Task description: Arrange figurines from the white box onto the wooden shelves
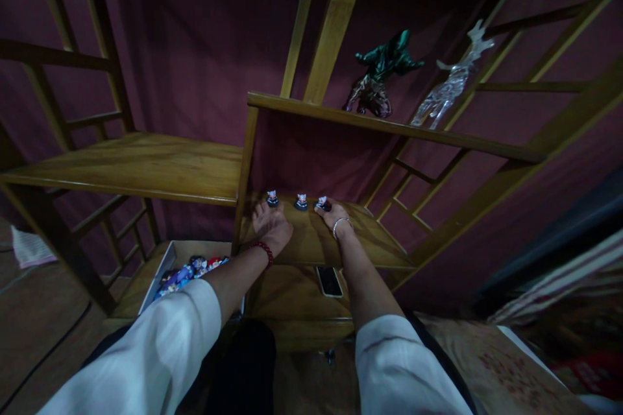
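Three small white-and-dark figurines on dark bases stand in a row on the wooden shelf (pixel 311 233). My left hand (pixel 271 224) is by the left figurine (pixel 272 198), its fingers apart; whether they touch the base I cannot tell. The middle figurine (pixel 301 201) stands free between my hands. At the row's right end, my right hand (pixel 335 213) has its thumb and fingers around the base of the right figurine (pixel 322 203).
On the upper shelf stand a green hooded statue (pixel 384 74) and a clear deer figure (pixel 452 84). A phone (pixel 329 281) lies on the lower board. At lower left, an open box (pixel 168 259) holds several colourful figures. A bare side shelf (pixel 146 165) is left.
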The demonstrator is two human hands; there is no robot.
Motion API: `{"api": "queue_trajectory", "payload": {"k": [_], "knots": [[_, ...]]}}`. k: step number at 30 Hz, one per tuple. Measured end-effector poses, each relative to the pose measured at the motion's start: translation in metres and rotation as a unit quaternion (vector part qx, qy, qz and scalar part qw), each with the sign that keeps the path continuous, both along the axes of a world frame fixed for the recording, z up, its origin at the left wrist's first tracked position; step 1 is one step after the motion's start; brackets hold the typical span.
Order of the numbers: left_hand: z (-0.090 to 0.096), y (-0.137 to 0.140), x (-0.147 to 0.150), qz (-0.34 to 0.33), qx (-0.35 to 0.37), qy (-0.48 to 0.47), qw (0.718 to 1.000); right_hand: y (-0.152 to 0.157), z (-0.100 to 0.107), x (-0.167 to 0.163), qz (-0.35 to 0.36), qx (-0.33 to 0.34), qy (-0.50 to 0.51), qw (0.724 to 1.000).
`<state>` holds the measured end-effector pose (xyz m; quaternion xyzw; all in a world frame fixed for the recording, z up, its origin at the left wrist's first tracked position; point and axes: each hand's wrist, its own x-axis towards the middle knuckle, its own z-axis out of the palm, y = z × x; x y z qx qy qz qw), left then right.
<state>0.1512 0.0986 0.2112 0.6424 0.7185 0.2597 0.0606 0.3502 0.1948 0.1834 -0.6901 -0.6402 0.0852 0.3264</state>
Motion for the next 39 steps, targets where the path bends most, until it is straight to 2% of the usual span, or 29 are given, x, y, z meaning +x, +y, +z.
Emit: {"api": "queue_trajectory", "payload": {"k": [4,19,31,39], "knots": [[-0.005,0.010,0.001,-0.024,-0.040,0.017,0.999,0.002,-0.002,0.001,-0.006,0.002,0.018,1.000],[-0.023,0.040,0.008,-0.005,0.007,0.019,1.000,0.002,-0.001,0.002,-0.010,-0.008,0.003,1.000],[-0.015,0.032,0.007,-0.007,-0.018,0.064,0.998,-0.007,0.008,-0.004,-0.009,-0.019,-0.010,1.000],[-0.018,0.036,0.009,-0.061,0.009,0.078,0.995,-0.009,0.009,-0.004,-0.017,-0.020,-0.024,0.999]]}}
